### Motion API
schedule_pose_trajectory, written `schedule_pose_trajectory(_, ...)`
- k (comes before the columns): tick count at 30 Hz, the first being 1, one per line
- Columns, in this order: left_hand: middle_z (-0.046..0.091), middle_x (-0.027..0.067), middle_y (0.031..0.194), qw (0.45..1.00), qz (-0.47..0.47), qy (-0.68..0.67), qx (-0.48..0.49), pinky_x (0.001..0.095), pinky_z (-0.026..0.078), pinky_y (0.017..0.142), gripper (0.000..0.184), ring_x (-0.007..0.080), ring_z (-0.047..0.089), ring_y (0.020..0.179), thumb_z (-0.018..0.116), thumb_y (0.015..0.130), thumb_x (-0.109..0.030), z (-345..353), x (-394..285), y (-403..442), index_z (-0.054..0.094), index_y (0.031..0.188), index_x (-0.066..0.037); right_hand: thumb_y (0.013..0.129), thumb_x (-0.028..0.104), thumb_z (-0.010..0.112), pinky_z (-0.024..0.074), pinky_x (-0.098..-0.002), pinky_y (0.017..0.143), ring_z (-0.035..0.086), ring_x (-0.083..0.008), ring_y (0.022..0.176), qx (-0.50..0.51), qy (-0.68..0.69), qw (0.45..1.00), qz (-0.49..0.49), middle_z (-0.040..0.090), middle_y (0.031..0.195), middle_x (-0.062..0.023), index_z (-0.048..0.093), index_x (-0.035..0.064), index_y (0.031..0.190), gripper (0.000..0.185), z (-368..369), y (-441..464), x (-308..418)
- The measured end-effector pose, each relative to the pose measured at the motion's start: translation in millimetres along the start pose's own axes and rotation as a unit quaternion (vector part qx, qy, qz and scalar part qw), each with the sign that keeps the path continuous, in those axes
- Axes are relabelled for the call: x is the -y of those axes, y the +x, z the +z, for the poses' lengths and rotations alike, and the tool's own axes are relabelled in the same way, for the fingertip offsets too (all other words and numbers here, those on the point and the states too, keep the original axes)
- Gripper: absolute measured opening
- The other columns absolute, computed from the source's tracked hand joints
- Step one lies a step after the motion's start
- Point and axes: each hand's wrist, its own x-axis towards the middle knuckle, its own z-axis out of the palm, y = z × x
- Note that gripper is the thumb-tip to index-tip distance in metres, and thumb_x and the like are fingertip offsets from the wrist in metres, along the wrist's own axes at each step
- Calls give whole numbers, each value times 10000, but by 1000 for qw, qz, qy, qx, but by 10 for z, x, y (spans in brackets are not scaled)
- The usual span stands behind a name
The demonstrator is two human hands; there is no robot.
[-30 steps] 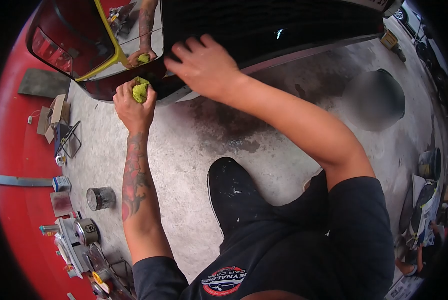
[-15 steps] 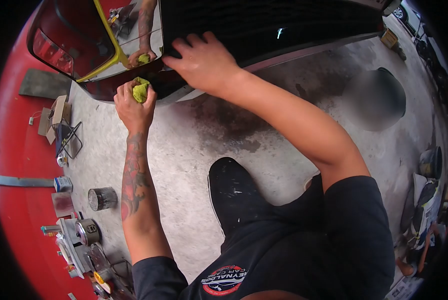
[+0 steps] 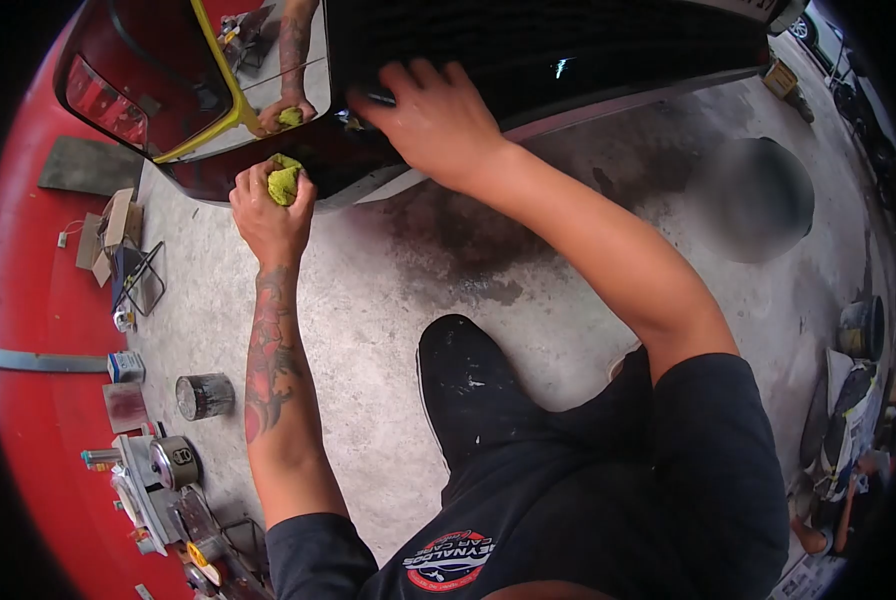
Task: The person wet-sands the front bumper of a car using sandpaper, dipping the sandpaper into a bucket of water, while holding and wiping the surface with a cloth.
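Note:
My left hand (image 3: 268, 208) is closed round a crumpled yellow-green cloth (image 3: 285, 180), held by the lower edge of a glossy dark car body panel (image 3: 418, 40). My right hand (image 3: 438, 122) lies against the black surface with its fingers spread and holds nothing; its fingertips are a little blurred. Yellow tape (image 3: 230, 112) edges a dark red tail light (image 3: 143, 70). Beside the tape, a shiny light-coloured panel (image 3: 293, 82) mirrors the left hand and the cloth.
A blurred dark round container (image 3: 753, 200) stands on the concrete floor (image 3: 368, 330). To the left are a stained tin (image 3: 205, 397), a metal pot (image 3: 175, 463) and an open cardboard box (image 3: 118, 222). A dark bucket (image 3: 861, 328) is at the right, near assorted clutter.
My right hand has slid to the right along the black panel, away from the light panel's corner. My left hand, still round the cloth, has barely shifted.

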Motion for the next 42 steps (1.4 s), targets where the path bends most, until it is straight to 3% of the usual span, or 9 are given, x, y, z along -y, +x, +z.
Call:
schedule_pose_trajectory(4,625,99,1067,1000,-1,4,-9,438,489,857,365,324,591,988,768,797,-309,17,11,-3,655,1055,-77,812,150,628,470,-415,802,590,-251,998,23,6,1000,12,595,1114,-49,698,263,1220,429,-44,34,16)
schedule_pose_trajectory(7,626,99,1061,1000,5,2,-11,438,488,854,360,324,591,983,768,795,-307,18,0,7,655,1050,-80,820,190,629,465,-431,809,597,-267,996,26,22,999,21,611,1113,-69,723,241,1134,332,2,101,-4)
schedule_pose_trajectory(19,625,98,1057,1000,10,-3,-19,433,488,857,356,322,591,979,770,793,-304,25,-5,-6,656,1039,-74,797,166,651,479,-424,795,595,-291,995,-1,50,998,23,590,1064,-101,714,174,1078,288,83,150,-24)
schedule_pose_trajectory(22,625,97,1056,1000,10,-8,-13,433,488,857,355,320,589,982,770,792,-304,32,2,-5,656,1038,-75,765,108,661,491,-409,765,584,-279,981,16,62,997,33,572,1087,-93,698,177,1145,388,-5,35,-80)
schedule_pose_trajectory(25,621,113,1068,1000,1,-8,-5,431,478,879,357,331,586,998,766,803,-282,9,-18,-5,643,1057,-65,783,150,663,477,-413,800,597,-284,978,19,50,998,35,588,1057,-99,719,176,1035,259,-30,54,-76)
schedule_pose_trajectory(28,622,106,1064,1000,5,-3,-7,433,483,869,356,326,587,989,767,798,-294,22,-11,-7,649,1048,-70,787,157,666,478,-412,809,599,-279,990,41,39,998,8,593,1060,-87,727,185,1053,274,1,206,-43)
schedule_pose_trajectory(37,618,112,1075,1000,4,-1,-7,434,479,875,355,335,586,998,762,805,-283,38,-11,-16,640,1059,-68,790,191,679,467,-379,815,597,-235,994,-21,27,998,-60,608,1065,-34,742,210,979,200,10,89,-115)
schedule_pose_trajectory(42,619,113,1077,1000,2,-1,-5,436,479,876,356,337,587,1000,759,809,-283,29,-29,-12,641,1066,-67,803,216,670,454,-387,809,593,-230,1001,-6,-7,999,-50,616,1093,-8,727,224,1011,216,-20,145,-112)
